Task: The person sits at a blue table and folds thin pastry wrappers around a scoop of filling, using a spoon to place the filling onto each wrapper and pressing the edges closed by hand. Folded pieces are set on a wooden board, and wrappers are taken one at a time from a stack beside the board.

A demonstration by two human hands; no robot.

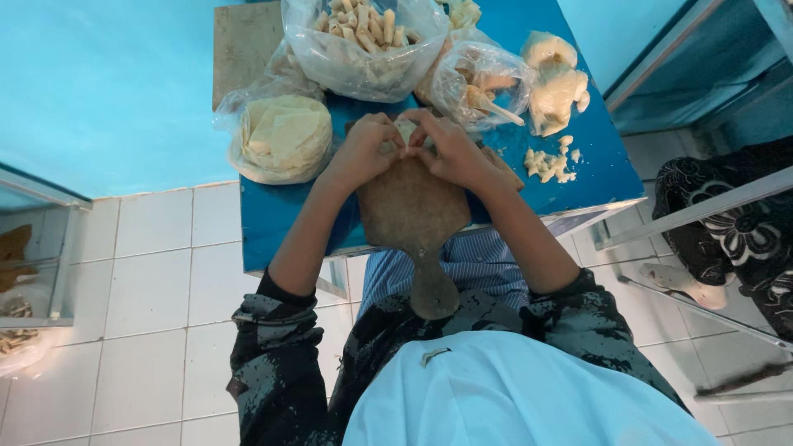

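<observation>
Both forearms reach forward from dark mottled sleeves pushed up to the elbows and meet over the far end of a brown wooden paddle-shaped board [410,208]. The left hand [363,150] is curled, knuckles up, with its fingertips pinching the left edge of a small pale piece of dough wrapper [405,129]. The right hand [453,149] mirrors it, fingers bent and closed on the wrapper's right edge, so the two hands touch at the thumbs. The wrapper sits between the fingertips, just above the board's top end; most of it is hidden by the fingers.

The board lies on a blue table [273,215], its handle jutting over the near edge toward the person's lap. To the left of the hands, a clear plastic bag holds a stack of round pale flat wrappers [282,136]. Beyond the hands stands a clear plastic bag of small rolled pastry sticks [363,37], and to its right a smaller clear bag with a few rolls [483,83]. Further right, a lump of pale yellow dough-like filling [555,78] rests on the table, with small crumbled bits [552,163] near it.

The floor is white square tile [149,289], the wall behind the table is turquoise. On the right, a metal frame crosses in front of black fabric with a white flower pattern [735,231].
</observation>
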